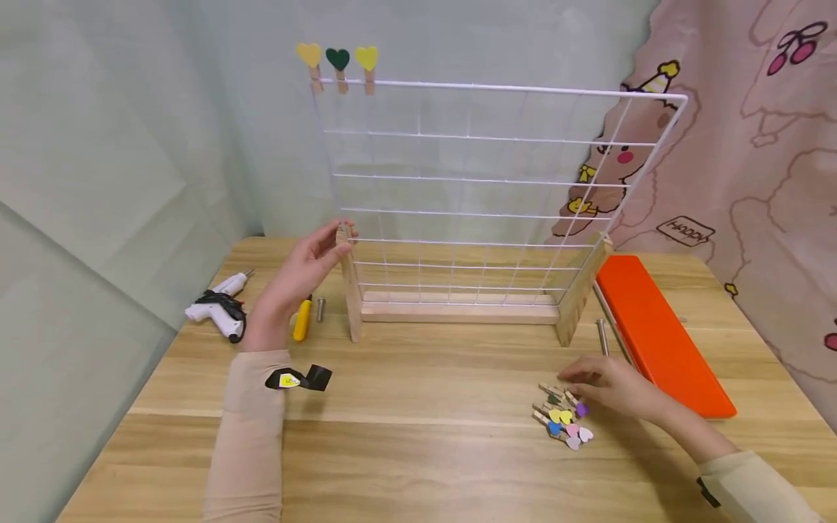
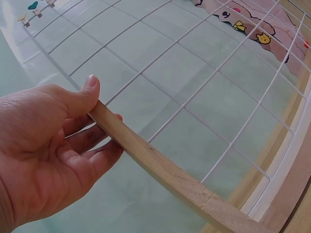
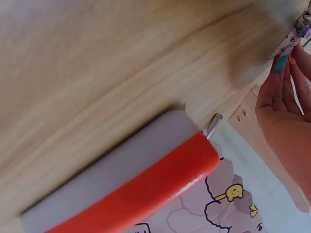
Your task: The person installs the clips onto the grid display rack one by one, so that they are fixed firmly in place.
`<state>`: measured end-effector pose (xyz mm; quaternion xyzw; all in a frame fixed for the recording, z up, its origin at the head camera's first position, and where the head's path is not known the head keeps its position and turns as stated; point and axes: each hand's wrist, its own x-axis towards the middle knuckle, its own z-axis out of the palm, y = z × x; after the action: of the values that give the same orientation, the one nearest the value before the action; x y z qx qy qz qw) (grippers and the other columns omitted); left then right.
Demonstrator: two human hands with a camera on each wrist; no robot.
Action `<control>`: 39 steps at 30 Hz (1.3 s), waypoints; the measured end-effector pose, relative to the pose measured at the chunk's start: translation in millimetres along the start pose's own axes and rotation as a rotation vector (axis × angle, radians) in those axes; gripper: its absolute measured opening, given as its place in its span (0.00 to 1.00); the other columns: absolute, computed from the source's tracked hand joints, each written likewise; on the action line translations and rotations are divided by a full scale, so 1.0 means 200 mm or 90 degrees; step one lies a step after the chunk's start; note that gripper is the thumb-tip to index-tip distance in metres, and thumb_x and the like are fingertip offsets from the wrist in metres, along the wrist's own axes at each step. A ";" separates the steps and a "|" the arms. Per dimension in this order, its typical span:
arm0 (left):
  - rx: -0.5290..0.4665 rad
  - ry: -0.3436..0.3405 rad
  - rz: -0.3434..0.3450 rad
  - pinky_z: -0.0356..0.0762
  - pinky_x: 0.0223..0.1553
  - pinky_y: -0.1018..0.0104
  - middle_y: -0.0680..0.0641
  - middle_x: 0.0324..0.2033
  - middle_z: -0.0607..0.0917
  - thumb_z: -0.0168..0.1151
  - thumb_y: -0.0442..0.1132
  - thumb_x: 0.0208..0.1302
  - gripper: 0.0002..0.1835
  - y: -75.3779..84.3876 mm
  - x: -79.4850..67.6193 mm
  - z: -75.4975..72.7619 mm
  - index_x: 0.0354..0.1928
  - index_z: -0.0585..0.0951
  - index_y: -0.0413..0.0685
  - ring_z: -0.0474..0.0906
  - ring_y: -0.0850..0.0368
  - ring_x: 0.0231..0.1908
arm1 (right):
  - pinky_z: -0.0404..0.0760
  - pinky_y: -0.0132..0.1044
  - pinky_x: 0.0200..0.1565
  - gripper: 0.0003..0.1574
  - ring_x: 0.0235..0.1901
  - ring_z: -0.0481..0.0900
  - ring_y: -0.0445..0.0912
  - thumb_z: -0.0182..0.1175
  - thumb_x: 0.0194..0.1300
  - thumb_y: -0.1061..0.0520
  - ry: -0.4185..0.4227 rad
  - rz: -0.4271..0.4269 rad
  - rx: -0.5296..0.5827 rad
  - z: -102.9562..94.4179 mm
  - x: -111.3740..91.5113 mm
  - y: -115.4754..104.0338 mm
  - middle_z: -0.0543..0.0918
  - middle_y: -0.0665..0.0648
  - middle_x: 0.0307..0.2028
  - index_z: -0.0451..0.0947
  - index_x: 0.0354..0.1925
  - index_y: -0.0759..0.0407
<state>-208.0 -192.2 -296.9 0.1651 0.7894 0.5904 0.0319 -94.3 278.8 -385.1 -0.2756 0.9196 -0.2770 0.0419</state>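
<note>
A white wire grid (image 1: 474,86) stands upright in a wooden base (image 1: 458,314). My left hand (image 1: 294,272) holds the top of the left wooden post (image 2: 160,165), thumb on one side and fingers on the other. Several heart-topped clothespins (image 1: 554,428) lie in a small pile at the front right. At its edge, my right hand (image 1: 611,385) pinches a clothespin (image 3: 286,45); teal and orange bits show by the fingertips. Three clothespins, with an orange-yellow heart (image 1: 309,54), a dark green heart (image 1: 338,59) and a yellow heart (image 1: 367,57), are clipped on the grid's top left.
Left of the stand lie a white glue gun (image 1: 222,312), a yellow-handled tool (image 1: 302,319) and a bolt (image 1: 320,310). A long red-orange case (image 1: 660,334) lies along the right, with another bolt (image 1: 602,335) between it and the stand. Curtains hang behind.
</note>
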 end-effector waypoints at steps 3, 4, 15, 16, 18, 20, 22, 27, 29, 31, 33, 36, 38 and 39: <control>-0.003 -0.002 0.000 0.55 0.59 0.55 0.47 0.61 0.63 0.50 0.48 0.61 0.28 -0.01 0.00 0.01 0.63 0.60 0.54 0.55 0.56 0.61 | 0.77 0.28 0.30 0.09 0.29 0.75 0.34 0.61 0.52 0.61 0.004 -0.015 -0.006 0.01 -0.01 0.01 0.81 0.49 0.32 0.79 0.36 0.57; 0.001 -0.001 -0.002 0.56 0.59 0.55 0.48 0.61 0.63 0.50 0.49 0.61 0.28 -0.01 0.00 0.01 0.63 0.59 0.54 0.55 0.57 0.61 | 0.77 0.28 0.30 0.09 0.29 0.75 0.34 0.61 0.52 0.61 0.007 -0.021 -0.010 0.01 -0.01 0.01 0.81 0.49 0.32 0.79 0.36 0.56; 0.041 0.004 -0.016 0.55 0.59 0.56 0.51 0.64 0.57 0.49 0.56 0.58 0.35 -0.01 0.00 0.01 0.65 0.54 0.56 0.52 0.58 0.62 | 0.77 0.29 0.31 0.08 0.31 0.76 0.37 0.61 0.52 0.63 -0.004 -0.078 -0.015 0.00 -0.01 0.02 0.79 0.48 0.33 0.76 0.33 0.53; 0.042 0.005 -0.015 0.56 0.59 0.56 0.50 0.63 0.57 0.49 0.56 0.58 0.35 -0.01 0.00 0.01 0.65 0.54 0.57 0.53 0.58 0.62 | 0.77 0.29 0.31 0.08 0.31 0.76 0.36 0.60 0.53 0.62 -0.013 -0.064 -0.010 0.00 0.00 0.01 0.79 0.47 0.33 0.76 0.34 0.53; 0.039 0.005 -0.013 0.56 0.59 0.56 0.50 0.63 0.59 0.49 0.56 0.58 0.33 -0.01 0.00 0.01 0.65 0.55 0.57 0.53 0.59 0.62 | 0.77 0.28 0.32 0.07 0.31 0.76 0.35 0.57 0.56 0.60 -0.024 -0.034 -0.001 -0.01 0.01 -0.01 0.79 0.45 0.33 0.75 0.36 0.51; 0.030 0.004 -0.004 0.55 0.59 0.56 0.50 0.62 0.61 0.49 0.54 0.59 0.31 -0.01 0.00 0.01 0.64 0.57 0.58 0.54 0.59 0.62 | 0.77 0.29 0.33 0.08 0.31 0.76 0.34 0.57 0.57 0.58 -0.011 -0.027 -0.012 -0.03 0.03 -0.03 0.79 0.43 0.33 0.75 0.37 0.50; 0.022 0.004 0.006 0.55 0.59 0.56 0.50 0.60 0.64 0.49 0.53 0.59 0.29 0.00 0.00 0.01 0.63 0.59 0.59 0.55 0.60 0.61 | 0.77 0.29 0.34 0.09 0.32 0.76 0.34 0.58 0.55 0.58 0.019 -0.035 -0.030 -0.05 0.07 -0.06 0.79 0.42 0.33 0.76 0.37 0.50; 0.022 0.005 0.011 0.55 0.59 0.56 0.51 0.59 0.66 0.49 0.51 0.60 0.27 0.00 0.00 0.00 0.62 0.61 0.59 0.55 0.60 0.61 | 0.77 0.27 0.30 0.13 0.28 0.76 0.33 0.63 0.49 0.62 0.124 -0.144 -0.040 -0.17 0.24 -0.20 0.80 0.43 0.30 0.79 0.37 0.54; 0.026 0.007 0.008 0.55 0.59 0.56 0.51 0.59 0.66 0.49 0.52 0.60 0.27 0.00 0.00 0.00 0.62 0.60 0.59 0.55 0.59 0.61 | 0.75 0.25 0.27 0.13 0.26 0.74 0.32 0.64 0.48 0.62 0.167 -0.185 -0.048 -0.23 0.32 -0.29 0.80 0.42 0.29 0.80 0.36 0.53; 0.028 0.010 0.004 0.56 0.59 0.56 0.51 0.60 0.65 0.49 0.52 0.60 0.28 0.00 0.00 -0.01 0.62 0.60 0.59 0.55 0.59 0.61 | 0.72 0.24 0.26 0.13 0.26 0.72 0.32 0.64 0.48 0.62 0.209 -0.211 -0.041 -0.29 0.41 -0.39 0.79 0.42 0.27 0.80 0.36 0.53; 0.031 0.011 -0.002 0.55 0.59 0.56 0.50 0.60 0.64 0.50 0.53 0.59 0.29 0.00 0.00 -0.02 0.63 0.59 0.59 0.54 0.59 0.62 | 0.72 0.25 0.27 0.13 0.26 0.72 0.34 0.64 0.47 0.65 0.245 -0.240 -0.002 -0.34 0.51 -0.49 0.80 0.44 0.28 0.80 0.36 0.56; 0.020 0.007 -0.009 0.55 0.59 0.56 0.50 0.61 0.63 0.50 0.52 0.59 0.29 0.01 -0.01 -0.01 0.63 0.58 0.59 0.54 0.59 0.62 | 0.72 0.26 0.30 0.14 0.27 0.72 0.37 0.64 0.45 0.69 0.297 -0.303 0.062 -0.41 0.63 -0.66 0.81 0.50 0.29 0.80 0.35 0.62; 0.014 0.003 -0.012 0.55 0.59 0.56 0.49 0.61 0.63 0.49 0.51 0.60 0.29 0.04 -0.02 0.00 0.63 0.58 0.57 0.55 0.58 0.61 | 0.72 0.28 0.31 0.14 0.28 0.73 0.40 0.63 0.44 0.72 0.316 -0.352 0.110 -0.46 0.70 -0.78 0.82 0.55 0.30 0.79 0.35 0.66; 0.012 0.002 -0.012 0.55 0.59 0.56 0.49 0.61 0.63 0.49 0.51 0.60 0.29 0.04 -0.02 0.01 0.63 0.58 0.57 0.55 0.58 0.61 | 0.72 0.29 0.31 0.14 0.28 0.73 0.41 0.63 0.44 0.73 0.325 -0.377 0.124 -0.49 0.73 -0.84 0.82 0.57 0.30 0.79 0.34 0.68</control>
<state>-202.2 -189.8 -291.2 0.1571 0.7967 0.5826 0.0349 -159.3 132.1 -202.1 -0.4455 0.7509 -0.4223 -0.2435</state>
